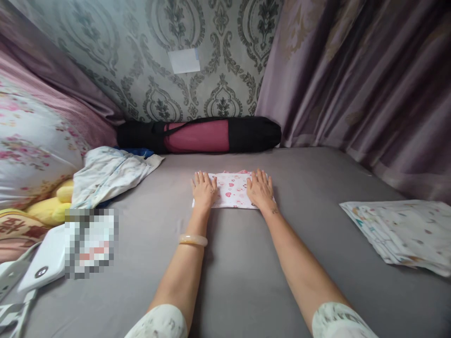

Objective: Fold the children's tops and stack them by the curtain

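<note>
A white cloth with pink and red prints (232,190), folded into a flat rectangle, lies on the grey sheet in the middle. My left hand (204,189) rests flat on its left end, palm down, fingers spread and pointing away from me. On the right end lies my right hand (260,188), also flat with its fingers apart. A bit of pink edging shows past the cloth's far side, between the hands. A pale bangle (193,240) circles my left forearm.
A black and dark red long bag (197,136) lies along the wall. Folded cloths (405,232) are stacked at the right. A crumpled cloth (109,173), floral pillow (35,145), yellow plush item (49,210) and white device (49,258) with a cable are at the left.
</note>
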`<state>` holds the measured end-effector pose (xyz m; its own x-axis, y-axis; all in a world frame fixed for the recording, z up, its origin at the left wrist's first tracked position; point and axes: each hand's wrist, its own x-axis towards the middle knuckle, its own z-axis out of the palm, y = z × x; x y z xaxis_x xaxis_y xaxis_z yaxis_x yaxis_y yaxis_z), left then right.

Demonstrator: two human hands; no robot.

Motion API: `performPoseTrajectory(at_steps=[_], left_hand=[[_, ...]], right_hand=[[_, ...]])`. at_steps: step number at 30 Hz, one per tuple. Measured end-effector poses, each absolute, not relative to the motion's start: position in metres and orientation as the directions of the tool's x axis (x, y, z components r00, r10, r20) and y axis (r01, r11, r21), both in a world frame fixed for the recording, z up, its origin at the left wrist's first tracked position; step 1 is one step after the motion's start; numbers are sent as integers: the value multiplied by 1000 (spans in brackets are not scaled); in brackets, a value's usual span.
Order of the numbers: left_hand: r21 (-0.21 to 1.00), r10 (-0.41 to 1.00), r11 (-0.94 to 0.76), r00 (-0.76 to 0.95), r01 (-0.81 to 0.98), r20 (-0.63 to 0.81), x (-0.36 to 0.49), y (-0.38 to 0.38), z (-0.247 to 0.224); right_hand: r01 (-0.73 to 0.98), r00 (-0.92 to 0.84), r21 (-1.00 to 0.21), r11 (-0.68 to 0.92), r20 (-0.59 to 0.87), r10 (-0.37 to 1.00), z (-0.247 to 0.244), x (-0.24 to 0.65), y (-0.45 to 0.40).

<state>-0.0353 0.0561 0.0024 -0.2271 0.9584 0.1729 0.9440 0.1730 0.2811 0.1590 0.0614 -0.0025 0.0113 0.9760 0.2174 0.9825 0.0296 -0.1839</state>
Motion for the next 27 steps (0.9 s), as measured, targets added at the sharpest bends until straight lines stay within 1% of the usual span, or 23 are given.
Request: performPoseTrajectory(at_steps=[2,5,10,13,16,18,21,24,27], left_hand=[[284,958,200,-248,938,144,-41,57,3],[294,965,230,-257,928,55,-47,57,-2],[315,967,224,-251,922,48,-47,58,-8],[359,968,224,-250,906,28,-50,60,-3],[417,971,195,-235,888,46,-56,62,5],[469,973,170,-222,867,58,-62,64,10],[536,976,173,-215,826,16,-70,65,12],[565,978,176,-208,806,-7,-76,65,11],[602,980,162,-201,782,-2,-80,66,9]], right_hand=[[984,50,-177,-14,199,979,-3,168,62],[987,61,-158,-34,166,984,-10,176,64],[986,58,-163,-29,176,983,-14,177,65],[985,55,-170,-24,180,982,-7,175,63],[986,4,-166,32,214,977,-1,171,60],[985,-24,-161,59,209,978,-2,169,58],[987,-31,-153,57,170,985,-7,169,57],[988,-31,-145,53,148,989,-8,168,55],[989,-22,-141,46,166,986,0,156,53]])
